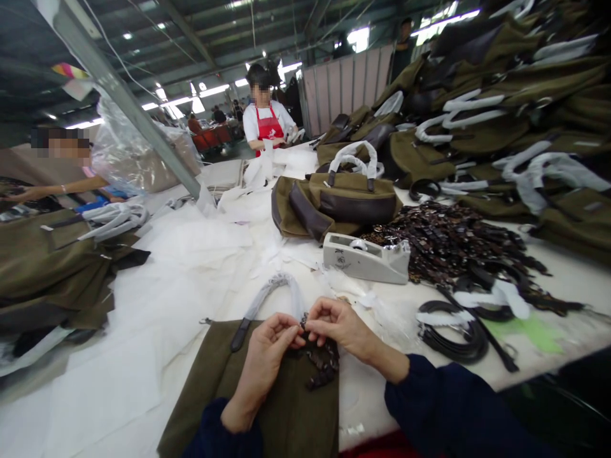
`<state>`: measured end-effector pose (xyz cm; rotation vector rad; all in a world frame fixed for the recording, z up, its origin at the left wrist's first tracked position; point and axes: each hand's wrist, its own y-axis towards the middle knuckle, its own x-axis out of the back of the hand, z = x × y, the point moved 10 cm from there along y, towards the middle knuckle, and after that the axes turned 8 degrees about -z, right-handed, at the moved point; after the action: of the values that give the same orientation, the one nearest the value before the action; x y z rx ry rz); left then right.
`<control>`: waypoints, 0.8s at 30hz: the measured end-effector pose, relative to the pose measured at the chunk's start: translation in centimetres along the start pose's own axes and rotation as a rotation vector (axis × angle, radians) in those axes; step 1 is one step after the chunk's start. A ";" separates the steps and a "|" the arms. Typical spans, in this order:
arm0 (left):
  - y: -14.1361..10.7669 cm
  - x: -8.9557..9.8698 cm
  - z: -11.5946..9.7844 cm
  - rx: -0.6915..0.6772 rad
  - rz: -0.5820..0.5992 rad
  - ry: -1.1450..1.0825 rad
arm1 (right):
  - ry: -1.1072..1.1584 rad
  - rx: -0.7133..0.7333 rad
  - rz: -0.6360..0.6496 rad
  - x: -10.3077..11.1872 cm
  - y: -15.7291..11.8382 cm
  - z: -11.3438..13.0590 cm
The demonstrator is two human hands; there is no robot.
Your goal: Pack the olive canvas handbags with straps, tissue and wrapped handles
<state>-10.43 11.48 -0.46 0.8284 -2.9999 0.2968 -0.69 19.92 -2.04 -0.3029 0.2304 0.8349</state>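
Observation:
My left hand (266,359) and my right hand (338,327) meet above an olive canvas bag (252,397) lying flat on the table. Their fingertips pinch a small dark brown leather tag (303,326) at the top of the bag. More of these tags, in a dark loose bunch (322,362), lie on the canvas just below my hands. The bag's handle, wrapped in white (274,296), stretches away from my hands. Its dark leather tab (241,335) rests on the canvas near my left hand.
White paper sheets (191,254) cover the table. A white tape dispenser (365,257) stands beyond my hands, next to a heap of dark tags (443,245). Black coiled straps (453,334) lie right, and olive bags (501,108) are stacked behind. A co-worker in a red apron (267,114) stands opposite.

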 end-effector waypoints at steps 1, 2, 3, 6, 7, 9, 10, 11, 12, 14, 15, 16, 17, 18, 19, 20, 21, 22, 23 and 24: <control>0.1 -0.1 0.3 0.003 -0.002 -0.006 | -0.005 0.001 -0.007 0.1 0.0 -0.1; 0.2 -0.2 0.4 0.008 -0.005 -0.012 | -0.018 0.007 -0.013 0.1 0.1 -0.2; 0.2 -0.2 0.6 0.012 -0.009 -0.018 | -0.038 0.020 -0.019 0.1 0.1 -0.1; 0.2 -0.2 0.5 0.018 -0.026 -0.056 | -0.110 0.067 -0.038 0.1 0.0 0.5; 0.2 -0.2 0.5 0.019 -0.026 -0.075 | -0.123 0.079 -0.048 0.1 0.0 0.7; 0.1 -0.2 0.4 0.022 -0.019 -0.117 | -0.127 0.093 -0.066 0.1 -0.3 1.4; 0.0 -0.2 0.3 0.023 -0.015 -0.138 | -0.122 0.099 -0.073 0.1 -0.4 1.7; 0.0 -0.2 0.3 0.024 -0.013 -0.157 | -0.117 0.106 -0.081 0.1 -0.5 2.0; -0.1 -0.2 0.2 0.026 -0.009 -0.174 | -0.109 0.114 -0.087 0.1 -0.6 2.4; -0.1 -0.4 0.1 0.030 0.002 -0.199 | -0.094 0.124 -0.098 0.1 -0.7 2.8; -0.2 -0.5 0.0 0.031 0.009 -0.208 | -0.091 0.124 -0.101 0.0 -0.7 2.9; -0.2 -0.6 -0.1 0.029 0.018 -0.215 | -0.092 0.122 -0.105 0.0 -0.7 2.9; -0.3 -0.7 -0.2 0.028 0.027 -0.219 | -0.097 0.120 -0.112 0.1 -0.6 2.8; -0.3 -0.8 -0.3 0.028 0.036 -0.223 | -0.104 0.117 -0.119 0.1 -0.6 2.7; -0.4 -0.9 -0.3 0.029 0.042 -0.227 | -0.110 0.114 -0.125 0.1 -0.5 2.5; -0.4 -1.0 -0.3 0.031 0.048 -0.231 | -0.114 0.113 -0.127 0.1 -0.4 2.4; -0.4 -1.0 -0.3 0.033 0.050 -0.234 | -0.116 0.113 -0.126 0.1 -0.4 2.2; -0.5 -1.0 -0.2 0.034 0.049 -0.235 | -0.120 0.112 -0.120 0.0 -0.4 2.1; -0.4 -1.0 -0.2 0.034 0.047 -0.233 | -0.125 0.109 -0.113 -0.1 -0.4 1.9; -0.4 -1.0 -0.2 0.031 0.046 -0.228 | -0.132 0.106 -0.110 -0.1 -0.4 1.8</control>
<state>-9.33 11.68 -0.30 0.8519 -3.2372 0.2679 -0.36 20.20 -0.27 -0.1585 0.1331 0.7282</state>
